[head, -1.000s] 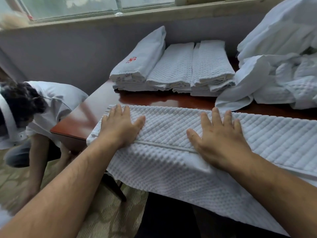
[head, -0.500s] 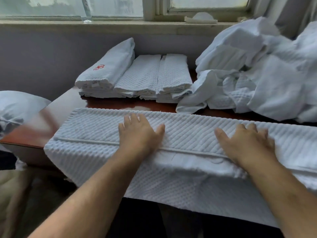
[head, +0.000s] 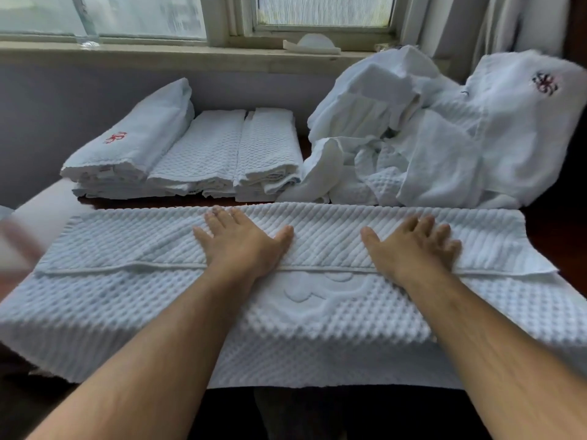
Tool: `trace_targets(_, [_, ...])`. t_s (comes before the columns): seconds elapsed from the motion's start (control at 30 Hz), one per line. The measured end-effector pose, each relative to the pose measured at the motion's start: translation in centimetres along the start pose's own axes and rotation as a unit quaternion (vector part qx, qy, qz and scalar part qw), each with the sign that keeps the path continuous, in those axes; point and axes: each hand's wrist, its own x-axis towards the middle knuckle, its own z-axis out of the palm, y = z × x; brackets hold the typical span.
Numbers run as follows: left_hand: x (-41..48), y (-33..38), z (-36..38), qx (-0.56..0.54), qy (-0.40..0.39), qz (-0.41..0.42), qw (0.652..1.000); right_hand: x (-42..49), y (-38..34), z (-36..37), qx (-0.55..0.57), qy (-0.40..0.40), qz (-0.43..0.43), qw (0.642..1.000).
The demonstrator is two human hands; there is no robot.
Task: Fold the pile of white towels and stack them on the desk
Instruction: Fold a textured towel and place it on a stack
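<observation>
On the surface (head: 565, 230) in front of me, the long white towel (head: 324, 236) lies flat. Its far half is folded over toward me, and its near edge hangs off the front. My left grip (head: 244, 242) and right grip (head: 413, 246) both lie flat on the folded part. The fingers are straight and spread, holding nothing, just pressing down.

A moment ago the left grip was near the towel's left end. Now it is in the middle, and the right grip is closer to the right end. So both have slid to the right along the fold. I think that means this fold is rubbed smooth and the towel is ready to be folded again.

Behind it, the folded towels (head: 206, 154) sit in rows near the wall. Just beside them on the right is the pile (head: 413, 138) of loose towels, and it is big. I think there is a lot of folding left.
</observation>
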Motion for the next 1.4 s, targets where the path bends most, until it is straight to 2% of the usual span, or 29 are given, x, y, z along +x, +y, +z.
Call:
trace_targets(0.13, [0.1, -0.4, 0.1, -0.011, 0.009, 0.01, 1.0, 0.3, 0.5, 0.3, 0.005, 0.007, -0.009, 1.0])
trace_targets(0.23, [-0.7, -1.5, 0.3, -0.032, 0.039, 0.062, 0.997, 0.1, 1.7, 0.5, 0.017, 0.019, -0.035, 0.999])
trace_targets(0.3, [-1.7, -2.0, 0.2, -0.065, 0.069, 0.135, 0.986, -0.4, 2.2, 0.4, 0.026, 0.046, -0.064, 0.997])
trace_targets(0.37, [-3.6, -1.8, 0.1, -0.109, 0.082, 0.218, 0.966, -1.5, 2.6, 0.2, 0.05, 0.108, -0.122, 0.985])
trace_targets(0.47, [-7.3, -0.5, 0.3, -0.141, 0.051, 0.354, 0.923, -3.7, 4.2, 0.1, 0.124, 0.213, -0.178, 0.953])
trace_targets(0.53, [-9.7, 1.0, 0.8, -0.131, 0.027, 0.428, 0.894, -4.9, 6.7, 0.6, 0.161, 0.248, -0.17, 0.94])
trace_targets(0.63, [-12.1, 3.9, 1.8, -0.088, 0.022, 0.498, 0.863, -6.0, 11.7, 1.3, 0.181, 0.242, -0.128, 0.945])
trace_targets(0.83, [-15.0, 9.4, 4.5, -0.02, 0.028, 0.545, 0.838, -9.2, 20.6, 3.0, 0.251, 0.315, -0.007, 0.915])
trace_targets(0.93, [-15.2, 10.3, 4.9, -0.001, 0.029, 0.547, 0.836, -9.8, 23.1, 3.8, 0.345, 0.267, 0.106, 0.894])
trace_targets(1.0, [-14.9, 10.4, 4.9, 0.001, 0.021, 0.544, 0.839, -9.4, 24.1, 4.2, 0.428, 0.18, 0.169, 0.87])
trace_targets(1.07, [-14.6, 10.3, 4.9, -0.002, 0.007, 0.542, 0.84, -9.2, 24.5, 4.6, 0.521, 0.072, 0.197, 0.827])
trace_targets(1.13, [-14.6, 10.1, 4.8, 0.0, -0.001, 0.543, 0.84, -9.2, 24.8, 5.2, 0.55, 0.018, 0.182, 0.815])
trace_targets(1.2, [-14.7, 10.0, 4.8, 0.002, -0.001, 0.544, 0.839, -9.4, 25.2, 5.9, 0.551, 0.009, 0.152, 0.82])
trace_targets(1.27, [-14.7, 10.0, 4.8, 0.003, 0.0, 0.545, 0.838, -9.6, 25.4, 6.3, 0.581, 0.015, 0.135, 0.803])
trace_targets(1.33, [-14.7, 10.0, 4.8, 0.002, -0.001, 0.546, 0.838, -9.7, 25.7, 6.5, 0.598, 0.052, 0.142, 0.787])
trace_targets(1.4, [-14.7, 10.0, 4.8, 0.003, -0.001, 0.548, 0.836, -10.0, 25.6, 6.2, 0.58, 0.109, 0.162, 0.791])
